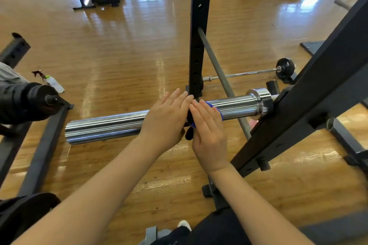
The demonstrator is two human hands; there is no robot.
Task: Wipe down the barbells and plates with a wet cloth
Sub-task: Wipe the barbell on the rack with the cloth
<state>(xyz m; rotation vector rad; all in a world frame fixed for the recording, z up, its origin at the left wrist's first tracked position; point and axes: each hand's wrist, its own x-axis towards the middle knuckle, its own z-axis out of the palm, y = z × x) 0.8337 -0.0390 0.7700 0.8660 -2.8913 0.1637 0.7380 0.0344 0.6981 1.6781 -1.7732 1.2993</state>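
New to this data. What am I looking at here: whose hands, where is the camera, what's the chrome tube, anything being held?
There is no robot: a person wears one wide-angle camera on the head, looking forward and down at their own bare arms. The chrome tube is the barbell sleeve, the thick end where plates slide on, resting across a black rack in a gym with a wooden floor. The left hand and right hand lie on the sleeve with fingers mostly straight, pressing a blue cloth against it; only edges of the cloth show. A second, thinner barbell lies on the floor behind, and a spray bottle stands at left.
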